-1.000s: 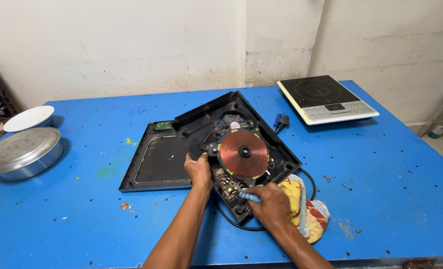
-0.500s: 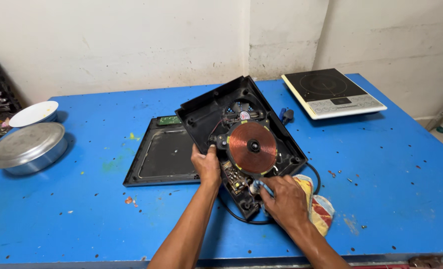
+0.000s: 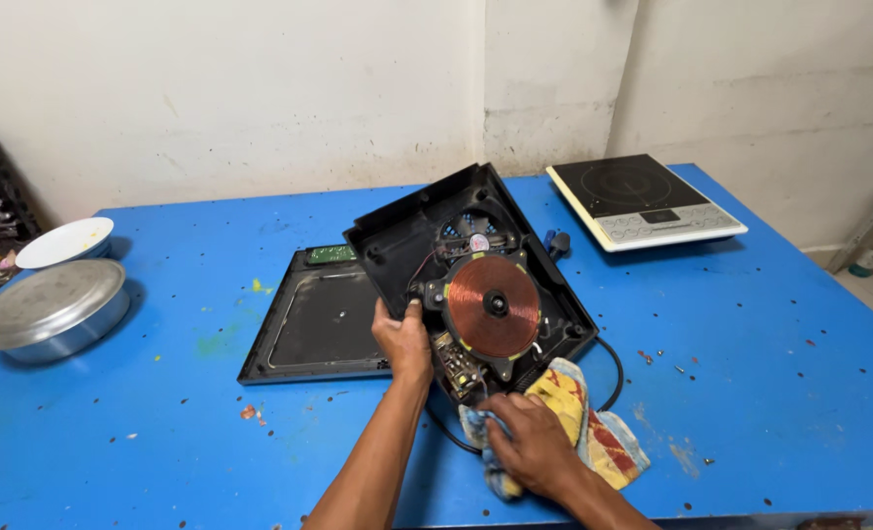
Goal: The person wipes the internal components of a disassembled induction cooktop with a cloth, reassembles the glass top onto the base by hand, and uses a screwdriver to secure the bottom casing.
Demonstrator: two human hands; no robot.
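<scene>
Near the table's front edge, your left hand grips the open cooker; your right hand clutches the cloth. Wiping underway; next, reach the board gently.

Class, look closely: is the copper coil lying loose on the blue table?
No, the copper coil sits inside the opened black cooker base, not on the table.

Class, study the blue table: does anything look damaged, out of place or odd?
Yes: one induction cooker lies opened, copper coil and circuit board exposed, its top panel lying detached beside it. A second cooker stands intact. Small debris dots the table.
</scene>
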